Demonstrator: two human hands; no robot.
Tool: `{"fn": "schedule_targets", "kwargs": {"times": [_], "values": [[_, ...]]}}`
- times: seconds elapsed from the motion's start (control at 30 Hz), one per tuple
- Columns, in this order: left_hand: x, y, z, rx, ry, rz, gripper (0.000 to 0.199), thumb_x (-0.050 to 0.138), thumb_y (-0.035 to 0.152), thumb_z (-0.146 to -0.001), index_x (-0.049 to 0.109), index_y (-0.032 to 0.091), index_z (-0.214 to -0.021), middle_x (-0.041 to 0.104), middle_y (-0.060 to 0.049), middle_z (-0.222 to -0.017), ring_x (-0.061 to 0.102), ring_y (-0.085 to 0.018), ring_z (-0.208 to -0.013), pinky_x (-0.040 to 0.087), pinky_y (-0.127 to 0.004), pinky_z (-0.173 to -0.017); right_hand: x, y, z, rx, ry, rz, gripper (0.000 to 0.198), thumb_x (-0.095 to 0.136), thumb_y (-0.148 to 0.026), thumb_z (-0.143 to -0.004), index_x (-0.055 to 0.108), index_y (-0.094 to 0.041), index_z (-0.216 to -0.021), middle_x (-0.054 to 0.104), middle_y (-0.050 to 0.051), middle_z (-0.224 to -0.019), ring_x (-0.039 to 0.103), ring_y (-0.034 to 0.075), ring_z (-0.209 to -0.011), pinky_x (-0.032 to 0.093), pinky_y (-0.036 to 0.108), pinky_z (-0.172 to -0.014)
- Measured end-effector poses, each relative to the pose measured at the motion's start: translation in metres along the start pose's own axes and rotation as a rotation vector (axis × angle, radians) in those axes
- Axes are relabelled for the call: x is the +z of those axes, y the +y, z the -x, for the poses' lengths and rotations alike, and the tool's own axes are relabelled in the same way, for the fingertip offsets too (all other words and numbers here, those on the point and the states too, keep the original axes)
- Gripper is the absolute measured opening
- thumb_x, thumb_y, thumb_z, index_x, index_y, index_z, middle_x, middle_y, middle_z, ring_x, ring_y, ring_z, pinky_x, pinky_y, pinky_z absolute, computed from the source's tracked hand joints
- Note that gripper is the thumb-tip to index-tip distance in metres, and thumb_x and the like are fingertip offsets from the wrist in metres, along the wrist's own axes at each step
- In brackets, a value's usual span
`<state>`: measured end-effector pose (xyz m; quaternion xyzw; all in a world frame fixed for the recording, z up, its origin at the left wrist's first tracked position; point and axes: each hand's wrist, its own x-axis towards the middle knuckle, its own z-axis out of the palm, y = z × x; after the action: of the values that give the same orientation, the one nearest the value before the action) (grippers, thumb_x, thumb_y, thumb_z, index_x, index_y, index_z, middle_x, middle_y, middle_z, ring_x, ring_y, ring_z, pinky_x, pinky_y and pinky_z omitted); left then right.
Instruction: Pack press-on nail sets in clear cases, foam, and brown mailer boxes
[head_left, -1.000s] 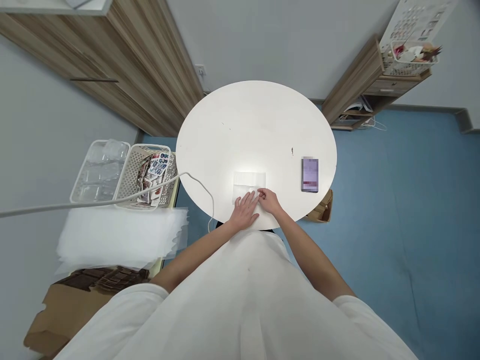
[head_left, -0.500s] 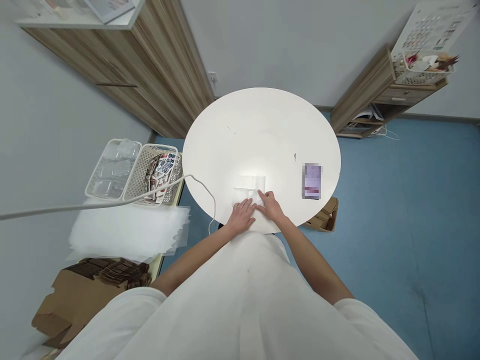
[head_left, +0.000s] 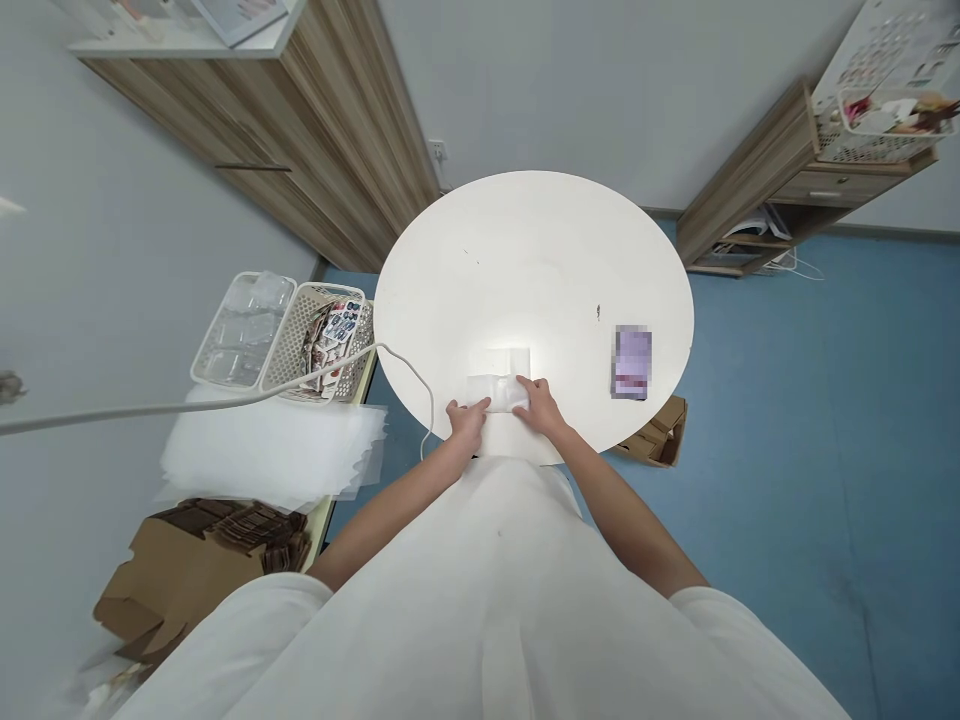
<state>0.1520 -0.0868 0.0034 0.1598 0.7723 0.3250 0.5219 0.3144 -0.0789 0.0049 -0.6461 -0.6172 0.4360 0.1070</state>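
Observation:
A small, flat, folded sheet of translucent white wrapping (head_left: 499, 393) lies near the front edge of the white oval table (head_left: 525, 250). At its right end is my right hand (head_left: 543, 408), with thumb and forefinger closed on the short side. My left hand (head_left: 466, 428) is at the near left corner. Its thumb tip touches the wrapping's lower edge, while the fingers point away to the left, apart from the thumb. Whether anything lies inside the folds cannot be made out.
A blurred-out purple item (head_left: 631, 362) lies on the table's right side. A white cable (head_left: 405, 365) crosses its left edge. To the left are white baskets (head_left: 311, 340), a stack of translucent sheets (head_left: 262, 445) and brown cardboard (head_left: 180, 570). An open carton (head_left: 664, 435) stands below right.
My left hand has lifted off the wrapping's near side and shifted left, its flat fingers now drawn back with the thumb out. My right hand stays at the right end.

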Motion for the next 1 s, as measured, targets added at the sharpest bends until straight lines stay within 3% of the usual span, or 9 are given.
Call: {"fn": "schedule_targets", "kwargs": {"times": [0.1, 0.2, 0.3, 0.53, 0.7, 0.9, 1.0], "values": [[-0.003, 0.004, -0.002, 0.013, -0.12, -0.001, 0.064, 0.068, 0.029, -0.066, 0.034, 0.022, -0.12, 0.05, -0.011, -0.114, 0.06, -0.013, -0.083, 0.051, -0.027, -0.071, 0.004, -0.003, 0.001, -0.014, -0.003, 0.0, 0.068, 0.058, -0.026, -0.072, 0.028, -0.029, -0.133, 0.035, 0.006, -0.111, 0.051, 0.017, -0.092, 0.043, 0.03, -0.082], [-0.009, 0.008, -0.002, 0.142, -0.246, -0.142, 0.03, 0.063, 0.027, -0.069, 0.052, 0.017, -0.094, 0.059, -0.006, -0.09, 0.058, -0.013, -0.07, 0.05, -0.027, -0.063, 0.012, -0.008, 0.003, -0.017, -0.008, -0.002, 0.067, 0.057, -0.025, -0.073, 0.028, -0.028, -0.133, 0.038, 0.007, -0.109, 0.052, 0.018, -0.087, 0.044, 0.03, -0.078], [-0.012, 0.012, -0.001, 0.314, -0.239, -0.276, 0.016, 0.059, 0.025, -0.07, 0.056, 0.016, -0.083, 0.06, -0.004, -0.078, 0.056, -0.012, -0.066, 0.049, -0.027, -0.062, 0.021, -0.013, 0.003, -0.003, 0.011, -0.013, 0.066, 0.057, -0.024, -0.073, 0.028, -0.029, -0.132, 0.041, 0.007, -0.107, 0.052, 0.018, -0.085, 0.044, 0.03, -0.074], [-0.003, 0.018, 0.007, 0.567, -0.264, -0.595, 0.012, 0.058, 0.022, -0.069, 0.06, 0.017, -0.08, 0.061, -0.002, -0.073, 0.057, -0.013, -0.065, 0.049, -0.029, -0.066, 0.031, -0.021, 0.001, 0.038, 0.074, -0.097, 0.063, 0.057, -0.024, -0.072, 0.033, -0.026, -0.13, 0.046, 0.008, -0.106, 0.052, 0.02, -0.092, 0.044, 0.03, -0.076], [0.002, 0.015, 0.011, 0.7, -0.34, -0.744, 0.02, 0.049, 0.016, -0.074, 0.062, 0.015, -0.089, 0.063, -0.005, -0.083, 0.059, -0.015, -0.074, 0.048, -0.031, -0.073, 0.03, -0.017, 0.0, 0.005, 0.121, -0.185, 0.06, 0.056, -0.022, -0.07, 0.038, -0.022, -0.128, 0.05, 0.008, -0.103, 0.051, 0.02, -0.094, 0.043, 0.031, -0.078], [-0.004, 0.007, 0.016, 0.88, -0.456, -0.945, 0.031, 0.044, 0.021, -0.079, 0.059, 0.014, -0.105, 0.054, -0.009, -0.097, 0.055, -0.019, -0.089, 0.047, -0.034, -0.08, 0.017, -0.006, -0.003, 0.014, 0.001, -0.443, 0.051, 0.048, -0.022, -0.071, 0.045, -0.023, -0.122, 0.048, -0.004, -0.069, 0.049, 0.011, -0.061, 0.044, 0.025, -0.064], [-0.009, 0.003, 0.019, 1.019, -0.493, -1.033, 0.031, 0.046, 0.021, -0.077, 0.057, 0.016, -0.106, 0.05, -0.01, -0.103, 0.051, -0.021, -0.097, 0.044, -0.037, -0.086, 0.017, -0.012, -0.005, 0.051, 0.078, -0.41, 0.043, 0.049, -0.032, -0.073, 0.05, -0.022, -0.114, 0.041, -0.007, -0.057, 0.046, 0.012, -0.056, 0.041, 0.025, -0.059]]}}
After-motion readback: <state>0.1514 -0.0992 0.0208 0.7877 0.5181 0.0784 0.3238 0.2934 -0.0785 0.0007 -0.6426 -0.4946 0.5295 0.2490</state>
